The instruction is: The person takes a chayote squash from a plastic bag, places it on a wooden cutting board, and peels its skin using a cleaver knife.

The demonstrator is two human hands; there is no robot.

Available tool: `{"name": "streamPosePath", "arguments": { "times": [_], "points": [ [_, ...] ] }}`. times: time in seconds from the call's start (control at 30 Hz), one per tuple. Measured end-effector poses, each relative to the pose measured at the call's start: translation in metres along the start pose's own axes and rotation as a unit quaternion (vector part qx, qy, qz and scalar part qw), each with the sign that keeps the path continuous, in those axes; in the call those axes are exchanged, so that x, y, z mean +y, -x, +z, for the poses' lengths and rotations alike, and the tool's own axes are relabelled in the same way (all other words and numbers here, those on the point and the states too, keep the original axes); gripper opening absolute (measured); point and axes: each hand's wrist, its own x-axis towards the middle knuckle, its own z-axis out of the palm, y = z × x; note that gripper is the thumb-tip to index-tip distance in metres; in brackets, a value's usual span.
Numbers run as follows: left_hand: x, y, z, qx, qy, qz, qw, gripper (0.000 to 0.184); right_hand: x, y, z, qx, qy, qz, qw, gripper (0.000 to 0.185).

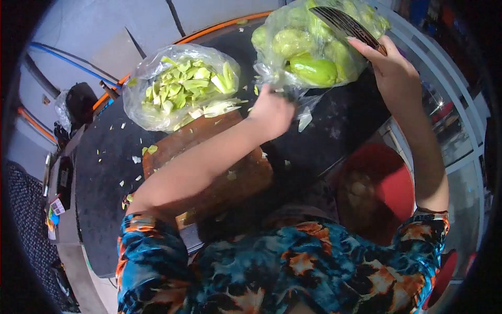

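My right hand holds a dark-bladed knife up over the right side of a clear plastic bag. Pale green chayote-like vegetables fill that bag. At the bag's lower left edge is my left hand, its fingers bunched at the plastic and smeared by motion. Cut green pieces lie in a second open plastic bag, left of my left hand. Beneath my left forearm a brown wooden cutting board is partly covered.
The dark round table carries small scattered scraps. A red bucket with pale contents stands low at the right, beside a light metal rack. A dark bin is at the far left.
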Motion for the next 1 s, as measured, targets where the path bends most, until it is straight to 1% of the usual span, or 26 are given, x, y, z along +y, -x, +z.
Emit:
{"name": "streamPosePath", "arguments": {
  "times": [0.03,0.07,0.1,0.17,0.23,0.33,0.37,0.4,0.43,0.47,0.5,0.53,0.57,0.6,0.63,0.7,0.73,0.77,0.83,0.87,0.93,0.97,1.0],
  "points": [
    [-0.01,0.006,0.014,0.048,-0.035,0.022,0.998,0.018,0.005,0.0,0.008,0.027,0.007,-0.015,1.0,0.045],
    [-0.02,0.011,0.019,0.096,-0.071,0.044,0.992,0.019,0.008,0.0,0.015,0.055,0.012,-0.029,0.998,0.044],
    [-0.022,0.015,0.008,0.053,-0.067,0.031,0.996,0.018,0.011,-0.007,0.011,0.066,0.022,-0.043,0.997,0.043],
    [-0.041,0.024,-0.023,-0.067,-0.081,0.017,0.994,0.02,0.011,-0.006,0.019,0.092,0.014,-0.037,0.995,0.042],
    [-0.105,0.033,-0.013,-0.01,-0.042,-0.044,0.998,0.02,0.02,0.002,0.02,0.069,0.034,-0.009,0.997,0.043],
    [-0.13,0.009,-0.007,-0.013,-0.007,-0.071,0.997,0.027,0.038,0.012,0.016,0.037,0.033,0.057,0.997,0.045],
    [-0.134,0.002,-0.003,-0.012,0.082,-0.051,0.995,0.029,0.043,0.017,0.011,0.021,0.026,0.078,0.996,0.046],
    [-0.136,-0.005,-0.004,-0.008,0.166,-0.03,0.986,0.031,0.048,0.02,0.004,0.02,-0.045,0.071,0.996,0.05],
    [-0.136,-0.013,-0.01,-0.002,0.243,-0.007,0.97,0.034,0.051,0.026,0.0,0.032,-0.104,0.121,0.987,0.049],
    [-0.105,-0.007,-0.048,-0.025,0.124,-0.119,0.985,0.034,0.052,0.034,-0.005,0.043,-0.161,0.17,0.971,0.048],
    [-0.092,-0.008,-0.042,0.169,-0.055,-0.085,0.98,0.028,0.052,0.04,-0.009,0.052,-0.201,0.197,0.958,0.044],
    [-0.072,-0.007,-0.053,0.342,-0.11,-0.045,0.932,0.027,0.051,0.047,-0.013,0.063,-0.241,0.223,0.942,0.04],
    [-0.047,0.0,-0.08,0.461,-0.074,-0.013,0.884,0.027,0.051,0.053,-0.017,0.077,-0.28,0.249,0.924,0.037],
    [-0.029,0.005,-0.101,0.505,-0.036,0.018,0.862,0.024,0.058,0.067,-0.02,0.054,-0.277,0.304,0.91,0.033],
    [-0.019,0.001,-0.112,0.534,-0.001,0.044,0.845,0.025,0.062,0.08,-0.022,0.031,-0.271,0.359,0.893,0.029],
    [-0.005,-0.021,-0.107,0.372,0.085,0.033,0.924,0.023,0.061,0.097,-0.023,0.068,-0.371,0.393,0.839,0.022],
    [-0.004,-0.037,-0.09,0.293,0.116,0.001,0.949,0.029,0.059,0.102,-0.022,0.088,-0.419,0.403,0.809,0.021],
    [-0.003,-0.051,-0.068,0.21,0.144,-0.03,0.967,0.036,0.05,0.105,-0.021,0.144,-0.452,0.433,0.766,0.022],
    [-0.002,-0.067,-0.032,0.217,0.081,-0.059,0.971,0.054,0.025,0.105,-0.019,0.253,-0.512,0.482,0.664,0.026],
    [-0.001,-0.072,-0.025,0.219,0.049,-0.074,0.972,0.062,0.025,0.111,-0.018,0.253,-0.55,0.474,0.639,0.027],
    [0.008,-0.073,-0.032,0.181,0.042,-0.094,0.978,0.078,0.031,0.125,-0.017,0.251,-0.622,0.456,0.585,0.029],
    [0.011,-0.073,-0.034,0.161,0.039,-0.104,0.981,0.085,0.034,0.129,-0.015,0.232,-0.67,0.436,0.555,0.029],
    [0.011,-0.075,-0.034,0.158,0.023,-0.108,0.981,0.086,0.037,0.133,-0.013,0.211,-0.714,0.416,0.523,0.028]
  ]
}}
